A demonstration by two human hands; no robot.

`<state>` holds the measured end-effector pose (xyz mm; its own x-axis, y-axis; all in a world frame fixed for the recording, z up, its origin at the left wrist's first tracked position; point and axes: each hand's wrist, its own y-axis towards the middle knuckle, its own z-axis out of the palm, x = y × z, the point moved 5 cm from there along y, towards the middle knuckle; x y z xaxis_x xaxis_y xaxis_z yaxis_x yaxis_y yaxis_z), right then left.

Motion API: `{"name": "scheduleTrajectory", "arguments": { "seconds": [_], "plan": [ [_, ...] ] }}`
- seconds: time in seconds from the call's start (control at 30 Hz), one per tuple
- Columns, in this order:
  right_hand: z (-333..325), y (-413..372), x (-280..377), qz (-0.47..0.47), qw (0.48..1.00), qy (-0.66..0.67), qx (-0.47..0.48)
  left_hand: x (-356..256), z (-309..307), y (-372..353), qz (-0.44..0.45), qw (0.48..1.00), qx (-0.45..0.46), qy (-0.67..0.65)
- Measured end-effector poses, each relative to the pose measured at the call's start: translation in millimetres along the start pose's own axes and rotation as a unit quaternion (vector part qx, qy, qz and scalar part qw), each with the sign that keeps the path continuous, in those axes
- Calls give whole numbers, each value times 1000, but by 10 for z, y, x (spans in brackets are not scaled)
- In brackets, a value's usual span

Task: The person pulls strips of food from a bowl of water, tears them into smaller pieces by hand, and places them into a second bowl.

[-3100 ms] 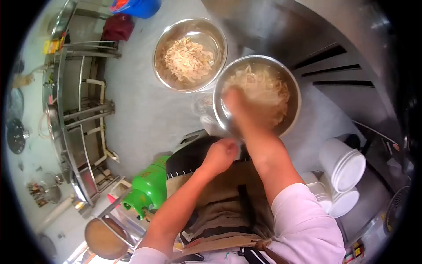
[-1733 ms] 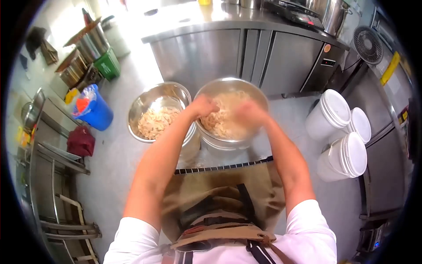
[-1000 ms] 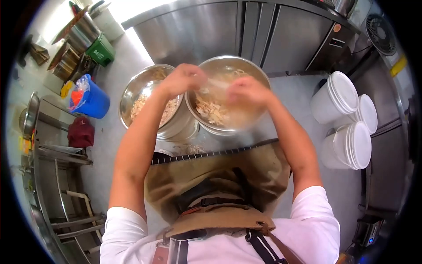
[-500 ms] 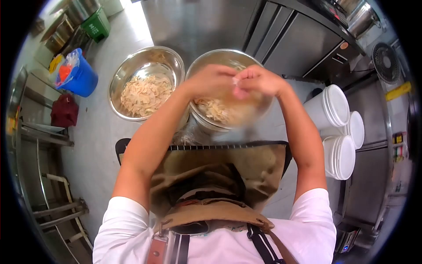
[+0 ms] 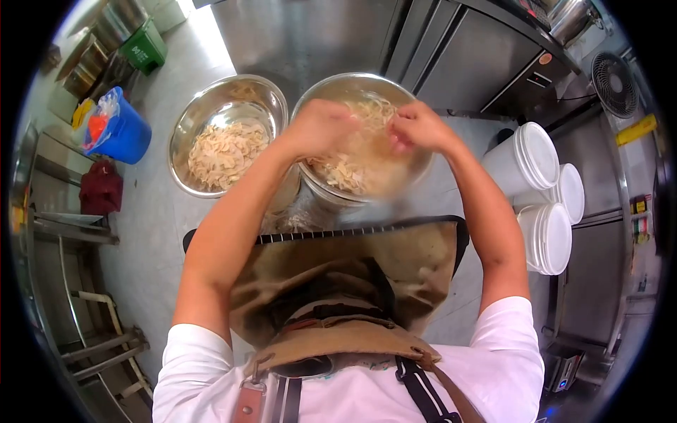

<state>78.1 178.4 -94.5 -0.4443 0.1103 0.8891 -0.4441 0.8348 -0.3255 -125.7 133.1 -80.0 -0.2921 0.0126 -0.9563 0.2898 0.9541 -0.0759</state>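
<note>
My left hand (image 5: 321, 129) is over the left side of a steel bowl (image 5: 338, 82), its fingers smeared by motion. Above the same bowl's right side is my right hand (image 5: 421, 128), its fingers curled together in a pinch. Whatever lies between those fingertips is too small to make out. Cloudy liquid and pale, ragged food pieces (image 5: 345, 175) fill part of this bowl. Beside it on the left, a second steel bowl (image 5: 271, 95) holds a heap of similar pale pieces (image 5: 227, 151).
Several white lidded buckets (image 5: 546, 240) stand at the right, below a fan (image 5: 613, 84). A blue bin (image 5: 130, 130) and a green bin (image 5: 144, 46) are at the left. Steel cabinets (image 5: 486, 63) run along the far side. A brown apron (image 5: 338, 264) hangs before me.
My hands, close together over the right bowl before, have moved apart. The left went leftward and the right stayed near the bowl's right side. The view has shifted slightly.
</note>
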Motion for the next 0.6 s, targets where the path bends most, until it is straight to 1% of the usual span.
{"name": "scheduleTrajectory", "arguments": {
  "seconds": [0.1,0.2,0.23,0.3,0.33,0.4,0.43,0.5,0.53,0.57,0.6],
  "plan": [
    [72,-63,-8,-52,997,49,32,87,-50,21,32,998,41,-25],
    [284,-178,189,-106,991,48,64,28,-28,-63,-10,994,49,-99],
    [347,-191,251,-121,987,66,80,41,-1,-60,-14,993,54,-104],
    [424,-153,292,-140,982,103,72,56,-4,-53,-20,992,55,-113],
    [448,-131,315,-150,979,119,71,51,-18,-56,-20,994,53,-91],
    [491,-108,389,-279,958,15,63,38,-32,-55,-20,997,48,-49],
    [512,-119,434,-341,938,-39,57,34,-16,-53,-17,998,59,-16],
    [525,-158,439,-276,953,-122,37,1,-25,-25,-8,996,72,56],
    [543,-178,505,-256,952,-164,26,14,2,-12,33,995,81,42],
    [562,-102,406,-255,946,-199,10,78,15,0,79,993,80,40],
    [587,-161,444,-305,935,-174,-40,196,-19,37,66,992,66,87]
  ]
}}
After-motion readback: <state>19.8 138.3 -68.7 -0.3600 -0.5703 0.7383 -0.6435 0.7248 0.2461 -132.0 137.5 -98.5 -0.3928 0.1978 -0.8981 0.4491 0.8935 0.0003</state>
